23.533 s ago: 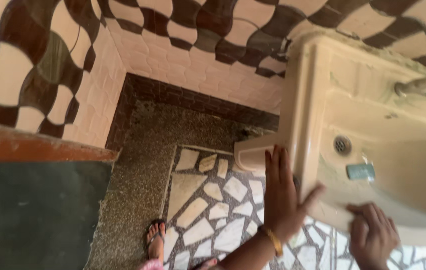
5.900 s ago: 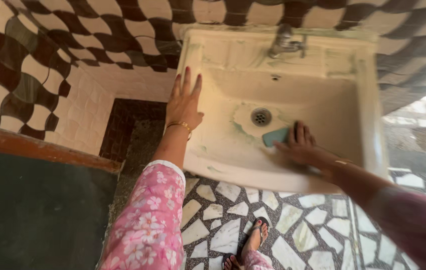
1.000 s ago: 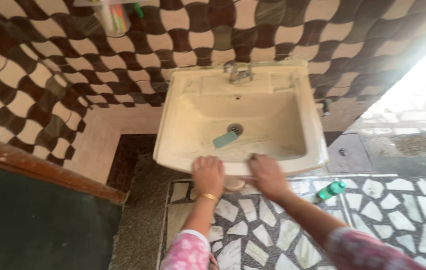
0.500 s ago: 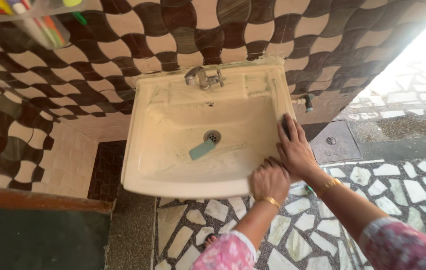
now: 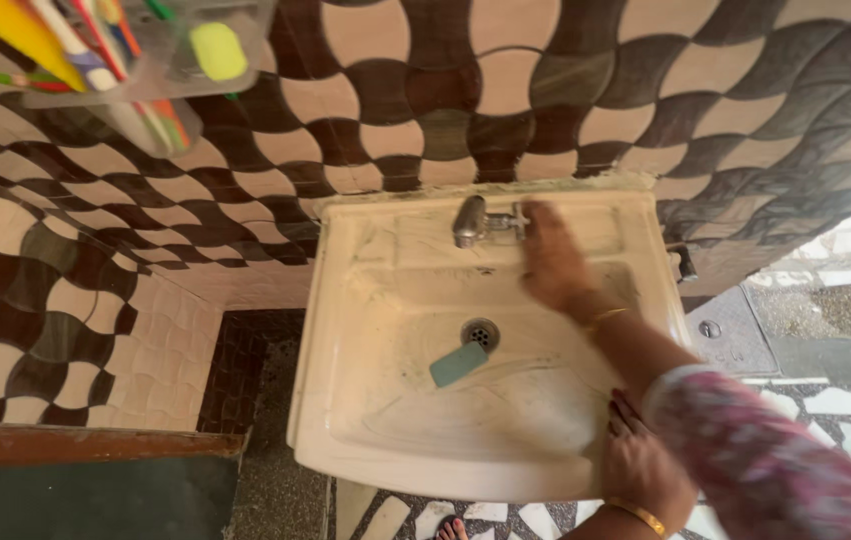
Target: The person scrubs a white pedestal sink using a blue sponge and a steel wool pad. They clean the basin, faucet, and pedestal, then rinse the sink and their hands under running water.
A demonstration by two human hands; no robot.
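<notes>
Our right hand — blurred, grip unclear — reaches the tap, spout pointing left; our left hand rests flat on the basin rim.

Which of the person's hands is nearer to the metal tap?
Right. The right hand, blurred, is just beside the tap at the back; the left hand rests on the front rim of the sink, far from it.

Right hand stretched far forward, blurry, fingers loose and together, gold bangle on wrist, pink flowery sleeve on forearm. Left hand low and close to body, palm down, fingers flat and pointing forward, gold bangle on wrist too.
</notes>
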